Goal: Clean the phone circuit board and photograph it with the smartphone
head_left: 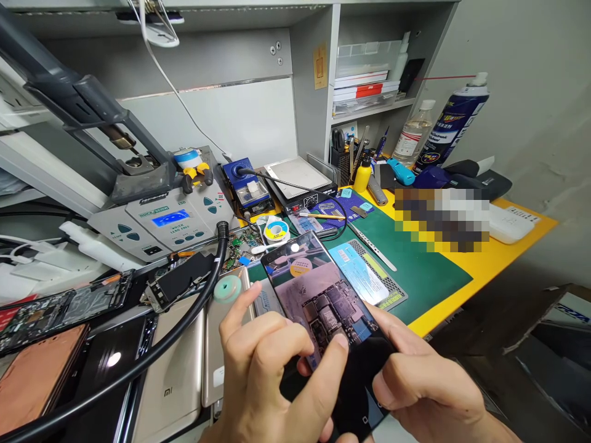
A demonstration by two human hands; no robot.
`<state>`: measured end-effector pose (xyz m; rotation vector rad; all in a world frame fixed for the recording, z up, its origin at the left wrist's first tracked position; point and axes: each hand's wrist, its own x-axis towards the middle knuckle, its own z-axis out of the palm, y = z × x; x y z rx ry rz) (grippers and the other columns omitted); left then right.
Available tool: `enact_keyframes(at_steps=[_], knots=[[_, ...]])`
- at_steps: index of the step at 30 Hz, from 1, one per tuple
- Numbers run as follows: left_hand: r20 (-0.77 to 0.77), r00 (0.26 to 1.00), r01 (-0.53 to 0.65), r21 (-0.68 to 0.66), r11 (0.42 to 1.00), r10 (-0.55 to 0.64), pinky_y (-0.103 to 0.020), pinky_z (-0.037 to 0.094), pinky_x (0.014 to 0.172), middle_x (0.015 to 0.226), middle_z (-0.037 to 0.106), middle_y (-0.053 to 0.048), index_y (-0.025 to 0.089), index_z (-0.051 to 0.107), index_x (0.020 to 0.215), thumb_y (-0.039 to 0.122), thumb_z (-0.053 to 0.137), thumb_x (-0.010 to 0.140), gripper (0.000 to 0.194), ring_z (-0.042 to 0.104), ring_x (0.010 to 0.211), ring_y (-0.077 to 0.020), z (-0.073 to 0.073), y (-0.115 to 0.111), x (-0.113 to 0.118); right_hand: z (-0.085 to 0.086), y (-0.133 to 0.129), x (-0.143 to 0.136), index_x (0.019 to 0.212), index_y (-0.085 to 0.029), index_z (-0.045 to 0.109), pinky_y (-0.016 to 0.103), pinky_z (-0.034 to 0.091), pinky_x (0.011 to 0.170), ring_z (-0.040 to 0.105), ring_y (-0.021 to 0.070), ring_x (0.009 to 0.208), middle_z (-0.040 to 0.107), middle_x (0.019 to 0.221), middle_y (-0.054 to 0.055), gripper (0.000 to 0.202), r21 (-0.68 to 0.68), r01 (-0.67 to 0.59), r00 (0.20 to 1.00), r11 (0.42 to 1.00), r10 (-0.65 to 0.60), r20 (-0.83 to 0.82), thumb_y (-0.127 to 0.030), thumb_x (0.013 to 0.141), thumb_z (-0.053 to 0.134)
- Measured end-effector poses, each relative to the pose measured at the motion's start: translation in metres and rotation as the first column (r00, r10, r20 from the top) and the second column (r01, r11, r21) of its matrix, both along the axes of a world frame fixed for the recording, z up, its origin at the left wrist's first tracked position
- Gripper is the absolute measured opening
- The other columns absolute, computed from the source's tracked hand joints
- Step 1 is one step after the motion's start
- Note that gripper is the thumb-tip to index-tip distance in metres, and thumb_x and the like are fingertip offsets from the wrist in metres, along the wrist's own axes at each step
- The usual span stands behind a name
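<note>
Clasping the phone (325,301) above the workbench (498,257), the right hand (427,381) wraps its lower end while the empty-gripped left hand (272,375) parts thumb and forefinger over the screen, a circuit-board picture (335,317) already up, what remains unshown.

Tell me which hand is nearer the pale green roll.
Left. The left hand is close beside the roll, one raised finger near its edge; the right hand is farther off, holding the phone on the opposite side.
</note>
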<state>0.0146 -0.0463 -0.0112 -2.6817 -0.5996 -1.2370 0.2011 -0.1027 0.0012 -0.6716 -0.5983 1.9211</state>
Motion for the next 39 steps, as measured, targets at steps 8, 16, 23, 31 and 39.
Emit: enact_keyframes(at_steps=[8,16,23,31,39], knots=[[-0.019,1.0,0.004,-0.001,1.0,-0.004,-0.073,0.035,0.12,0.109,0.048,-0.008,0.018,0.074,0.122,0.02,0.052,0.095,0.035,0.048,0.106,-0.0253,0.0,0.001,-0.002,-0.004,0.001,0.0,0.152,-0.015,0.045,0.018,0.057,0.052,0.079,0.0249,0.086,0.076,0.114,0.016,0.09,0.006,0.016,0.999,1.0,-0.016,-0.032,-0.015,0.064,0.063],[-0.033,0.999,0.006,0.015,1.0,-0.006,-0.072,0.035,0.119,0.109,0.048,-0.008,0.017,0.073,0.123,0.02,0.052,0.092,0.038,0.048,0.107,-0.0267,0.0,0.003,-0.003,-0.007,0.003,-0.002,0.154,-0.015,0.042,0.016,0.054,0.048,0.08,0.0257,0.086,0.077,0.115,0.017,0.093,-0.01,0.023,0.999,1.0,-0.024,-0.037,-0.015,0.063,0.063],[-0.015,1.0,-0.004,0.016,1.0,0.004,-0.071,0.035,0.119,0.108,0.048,-0.008,0.016,0.074,0.12,0.021,0.051,0.094,0.035,0.048,0.105,-0.0259,-0.001,0.004,-0.001,-0.002,0.005,-0.001,0.154,-0.014,0.042,0.023,0.059,0.055,0.081,0.0272,0.088,0.078,0.113,0.015,0.093,-0.011,0.023,1.0,1.0,-0.023,0.005,-0.016,0.063,0.062],[0.025,1.0,0.0,-0.023,1.0,0.001,-0.073,0.035,0.119,0.108,0.051,-0.007,0.016,0.075,0.12,0.01,0.052,0.088,0.04,0.049,0.106,-0.025,-0.001,0.001,0.001,0.006,0.005,0.001,0.149,-0.013,0.046,0.037,0.065,0.071,0.081,0.0312,0.093,0.079,0.111,0.014,0.087,-0.05,0.014,0.996,0.999,-0.009,0.091,-0.019,0.064,0.063],[0.026,1.0,-0.002,-0.021,1.0,0.003,-0.072,0.034,0.119,0.107,0.051,-0.008,0.015,0.075,0.119,0.011,0.051,0.085,0.042,0.051,0.105,-0.0253,-0.001,0.003,0.002,0.007,0.006,0.001,0.147,-0.013,0.048,0.039,0.065,0.076,0.08,0.0311,0.095,0.079,0.111,0.014,0.083,-0.042,-0.002,0.994,0.999,0.007,0.109,-0.021,0.066,0.064]])
